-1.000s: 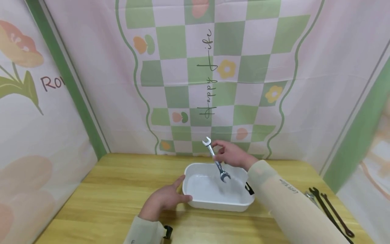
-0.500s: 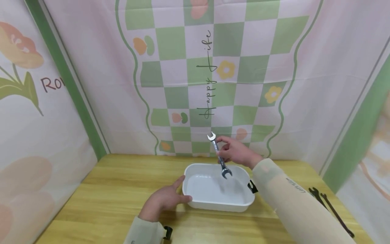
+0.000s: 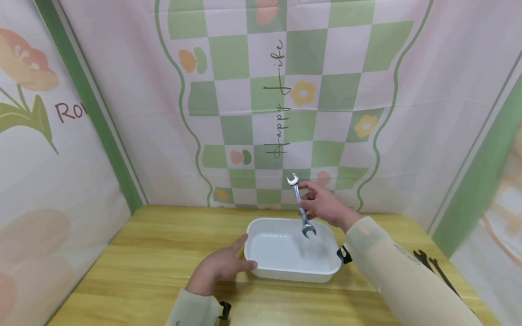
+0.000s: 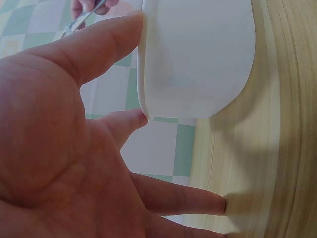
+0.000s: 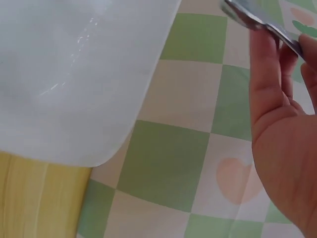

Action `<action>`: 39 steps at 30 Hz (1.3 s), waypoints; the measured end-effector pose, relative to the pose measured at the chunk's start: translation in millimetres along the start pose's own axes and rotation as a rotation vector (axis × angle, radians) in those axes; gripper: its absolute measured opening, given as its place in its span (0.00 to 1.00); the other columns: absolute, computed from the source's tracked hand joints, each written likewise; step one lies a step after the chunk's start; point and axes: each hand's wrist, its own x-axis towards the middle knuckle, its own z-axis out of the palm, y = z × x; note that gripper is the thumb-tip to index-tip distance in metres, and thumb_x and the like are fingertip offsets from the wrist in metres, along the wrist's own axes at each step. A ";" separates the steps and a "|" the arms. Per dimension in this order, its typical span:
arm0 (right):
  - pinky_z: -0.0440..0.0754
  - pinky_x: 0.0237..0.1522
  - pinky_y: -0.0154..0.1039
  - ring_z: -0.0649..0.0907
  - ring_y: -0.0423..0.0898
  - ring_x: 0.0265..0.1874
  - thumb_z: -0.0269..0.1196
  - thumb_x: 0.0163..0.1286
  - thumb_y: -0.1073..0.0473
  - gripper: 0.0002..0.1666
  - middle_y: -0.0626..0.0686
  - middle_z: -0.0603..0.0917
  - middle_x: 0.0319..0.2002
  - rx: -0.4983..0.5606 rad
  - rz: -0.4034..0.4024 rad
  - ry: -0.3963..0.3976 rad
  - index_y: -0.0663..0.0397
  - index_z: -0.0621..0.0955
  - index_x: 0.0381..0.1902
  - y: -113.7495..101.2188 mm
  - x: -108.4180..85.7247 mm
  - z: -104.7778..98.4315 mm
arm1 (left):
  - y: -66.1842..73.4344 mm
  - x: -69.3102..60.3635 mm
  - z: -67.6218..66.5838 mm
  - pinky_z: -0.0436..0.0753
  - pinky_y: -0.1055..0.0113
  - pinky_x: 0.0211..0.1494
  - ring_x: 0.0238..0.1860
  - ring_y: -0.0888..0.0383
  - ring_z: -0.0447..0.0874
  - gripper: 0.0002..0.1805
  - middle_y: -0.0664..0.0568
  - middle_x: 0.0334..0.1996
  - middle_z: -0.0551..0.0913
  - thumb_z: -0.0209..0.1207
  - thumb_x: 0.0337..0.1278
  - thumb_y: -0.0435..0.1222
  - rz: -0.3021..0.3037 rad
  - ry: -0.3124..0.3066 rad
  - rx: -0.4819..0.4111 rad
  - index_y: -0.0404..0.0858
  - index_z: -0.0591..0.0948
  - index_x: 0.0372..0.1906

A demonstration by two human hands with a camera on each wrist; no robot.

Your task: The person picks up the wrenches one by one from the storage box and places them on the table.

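Observation:
My right hand (image 3: pixel 324 206) pinches a silver double open-end wrench (image 3: pixel 303 213) between thumb and fingers. The wrench slants above the right back part of a white rectangular tray (image 3: pixel 291 272), apart from it, one end pointing up. Shiny metal shows at the fingertips in the right wrist view, where the wrench (image 5: pixel 272 24) is partly cut off. At the tray's left end, my left hand (image 3: pixel 220 267) touches the rim with thumb and forefinger. In the left wrist view that hand (image 4: pixel 94 148) has its fingers spread and nearly straight, with other fingertips at the wooden table.
Two dark wrenches (image 3: pixel 424 259) lie at the table's right side, partly covered by the right sleeve (image 3: pixel 391 262). A printed checkered curtain (image 3: pixel 281 113) rises behind the table's (image 3: pixel 163 253) back edge, with more cloth on both sides.
My right hand has moved right and slightly up with the wrench, which now stands steeper. The left hand and the tray have stayed in place.

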 end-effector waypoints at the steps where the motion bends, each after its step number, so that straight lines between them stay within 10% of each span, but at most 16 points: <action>1: 0.86 0.38 0.53 0.83 0.66 0.41 0.60 0.74 0.65 0.23 0.67 0.79 0.42 0.003 0.001 0.009 0.50 0.71 0.64 1.2 -0.6 -0.8 | -0.2 0.1 0.0 0.68 0.32 0.60 0.60 0.31 0.74 0.53 0.35 0.61 0.77 0.65 0.56 0.60 0.001 -0.001 0.001 0.52 0.52 0.81; 21: 0.86 0.37 0.50 0.82 0.52 0.36 0.62 0.72 0.65 0.32 0.60 0.79 0.41 0.091 0.040 0.142 0.57 0.66 0.70 11.7 -25.2 -29.5 | 1.4 -0.6 -1.0 0.68 0.31 0.59 0.59 0.31 0.74 0.52 0.34 0.60 0.77 0.65 0.57 0.59 0.002 -0.006 -0.011 0.51 0.52 0.81; 39: 0.85 0.32 0.40 0.81 0.46 0.33 0.58 0.74 0.66 0.38 0.53 0.80 0.36 0.135 0.081 0.192 0.67 0.55 0.75 34.3 -87.2 -71.7 | -0.1 -0.4 0.4 0.67 0.31 0.60 0.60 0.31 0.73 0.52 0.34 0.61 0.76 0.65 0.57 0.59 0.009 0.003 -0.004 0.50 0.52 0.81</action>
